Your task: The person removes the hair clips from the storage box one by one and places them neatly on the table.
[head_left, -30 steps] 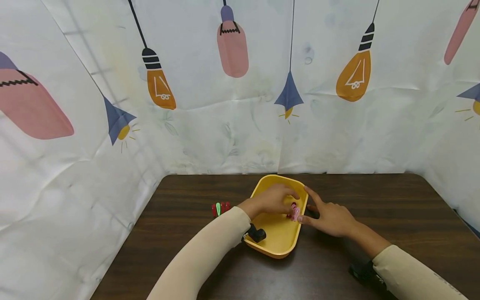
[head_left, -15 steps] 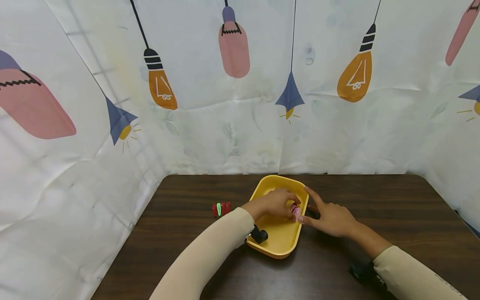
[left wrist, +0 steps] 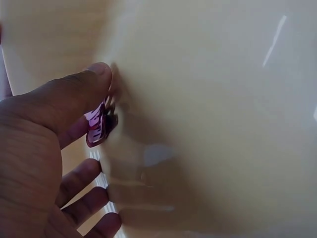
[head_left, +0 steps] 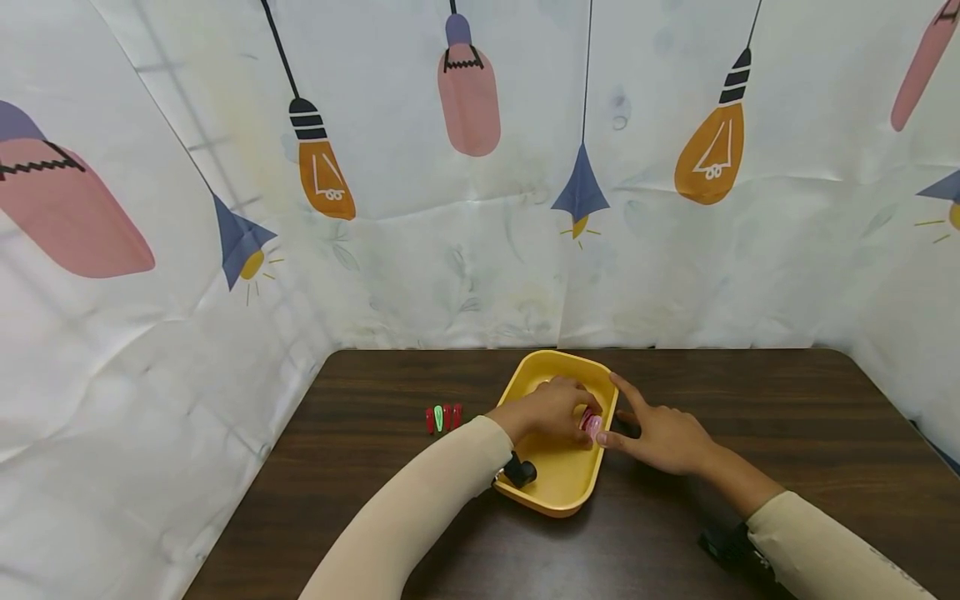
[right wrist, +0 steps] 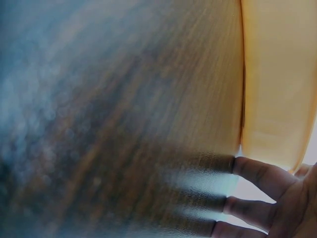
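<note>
My left hand (head_left: 551, 408) reaches into a yellow tray (head_left: 564, 479), its thumb and forefinger pinching a pink hair clip (left wrist: 95, 126) by the right wall. Dark red shows beside the pink in the head view, mostly behind the fingers. In the left wrist view, the other three fingers spread along the tray's side. My right hand (head_left: 663, 437) rests at the tray's right side with fingers spread; the forefinger touches the rim near the far corner and the thumb lies at the rim by the clip. Its remaining fingertips rest on the table in the right wrist view.
Left of the tray, a green hair clip (head_left: 438, 418) lies in a row with red hair clips (head_left: 447, 416) on the dark wood table (head_left: 360, 467). A printed cloth (head_left: 465, 275) hangs behind the table and along its left side.
My left hand has moved slightly right and its thumb and forefinger have closed on the pink hair clip. My right hand and the tray have hardly moved.
</note>
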Tool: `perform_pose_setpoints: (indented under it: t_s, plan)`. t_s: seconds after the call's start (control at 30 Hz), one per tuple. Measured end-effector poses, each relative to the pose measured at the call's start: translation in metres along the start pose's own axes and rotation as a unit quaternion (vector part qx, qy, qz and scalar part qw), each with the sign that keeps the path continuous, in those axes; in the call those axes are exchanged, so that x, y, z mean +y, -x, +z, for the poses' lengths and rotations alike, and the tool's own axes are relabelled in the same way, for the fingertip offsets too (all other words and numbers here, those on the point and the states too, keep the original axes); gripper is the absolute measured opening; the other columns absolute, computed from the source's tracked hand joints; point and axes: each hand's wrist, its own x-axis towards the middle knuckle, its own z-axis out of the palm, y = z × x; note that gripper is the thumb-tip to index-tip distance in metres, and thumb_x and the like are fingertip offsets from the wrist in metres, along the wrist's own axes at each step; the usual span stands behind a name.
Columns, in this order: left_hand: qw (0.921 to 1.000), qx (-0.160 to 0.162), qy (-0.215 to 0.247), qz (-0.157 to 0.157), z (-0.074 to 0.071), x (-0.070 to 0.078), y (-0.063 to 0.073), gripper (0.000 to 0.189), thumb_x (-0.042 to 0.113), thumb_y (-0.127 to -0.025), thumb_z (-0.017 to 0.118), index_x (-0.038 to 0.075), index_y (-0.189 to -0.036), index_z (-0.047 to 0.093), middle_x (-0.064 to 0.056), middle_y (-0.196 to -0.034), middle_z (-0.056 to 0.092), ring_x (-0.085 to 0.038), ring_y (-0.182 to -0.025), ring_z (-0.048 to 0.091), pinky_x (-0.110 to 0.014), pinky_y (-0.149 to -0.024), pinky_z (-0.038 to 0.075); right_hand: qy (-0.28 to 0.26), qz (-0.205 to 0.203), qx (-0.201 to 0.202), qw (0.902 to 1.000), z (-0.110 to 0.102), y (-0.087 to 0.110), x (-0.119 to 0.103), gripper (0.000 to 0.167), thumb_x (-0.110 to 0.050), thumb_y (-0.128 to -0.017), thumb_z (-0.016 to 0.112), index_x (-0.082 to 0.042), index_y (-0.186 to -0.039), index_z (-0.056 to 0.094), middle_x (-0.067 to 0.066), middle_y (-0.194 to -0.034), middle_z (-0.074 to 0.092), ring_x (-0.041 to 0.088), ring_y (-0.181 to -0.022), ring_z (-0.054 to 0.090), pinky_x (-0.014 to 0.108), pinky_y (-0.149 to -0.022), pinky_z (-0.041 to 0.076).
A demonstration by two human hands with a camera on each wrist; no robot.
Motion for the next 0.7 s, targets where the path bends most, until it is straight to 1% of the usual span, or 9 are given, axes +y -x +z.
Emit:
perform_pose_setpoints:
  t_s: [0.2, 0.37, 0.53, 0.7]
  plan:
    - [1.0000, -0.002, -0.003, -0.007, 0.0013, 0.0017, 0.0012, 0.049, 0.046, -0.083, 0.084, 0.033, -0.128, 0.072, 0.008, -0.125, 0.059, -0.014, -0.117, 0.049, -0.035, -0.098, 0.042, 0.005, -0.001, 0.001, 1.0000, 0.0014, -0.0009, 0.0018, 0.103, -0.075, -0.092, 0.052, -0.027, -0.166, -0.002, 0.008, -0.132, 0.068, 0.033, -0.084, 0.072, 0.042, -0.057, 0.050]
    - [1.0000, 0.003, -0.004, -0.007, 0.0018, 0.0026, 0.0017, 0.048, 0.046, -0.082, 0.085, 0.032, -0.126, 0.073, 0.008, -0.125, 0.059, -0.013, -0.117, 0.048, -0.034, -0.098, 0.041, 0.010, 0.001, 0.001, 1.0000, 0.0019, -0.0010, 0.0023, 0.104, -0.076, -0.092, 0.052, -0.028, -0.166, -0.003, 0.007, -0.133, 0.067, 0.034, -0.084, 0.071, 0.043, -0.059, 0.051]
    - [0.9999, 0.008, -0.008, -0.006, 0.0030, 0.0026, 0.0011, 0.048, 0.047, -0.081, 0.085, 0.032, -0.125, 0.074, 0.009, -0.124, 0.059, -0.012, -0.116, 0.048, -0.033, -0.097, 0.041, 0.012, 0.004, -0.001, 0.9999, 0.0020, -0.0013, 0.0025, 0.103, -0.076, -0.093, 0.052, -0.028, -0.166, -0.003, 0.006, -0.134, 0.067, 0.032, -0.081, 0.071, 0.043, -0.058, 0.050]
    - [0.9999, 0.011, -0.004, -0.006, 0.0032, 0.0031, 0.0013, 0.046, 0.047, -0.082, 0.085, 0.032, -0.124, 0.074, 0.009, -0.122, 0.059, -0.012, -0.114, 0.048, -0.035, -0.096, 0.042, 0.015, 0.007, -0.003, 0.9999, 0.0013, -0.0016, 0.0016, 0.103, -0.076, -0.093, 0.051, -0.027, -0.166, -0.003, 0.006, -0.134, 0.067, 0.035, -0.083, 0.071, 0.045, -0.060, 0.051]
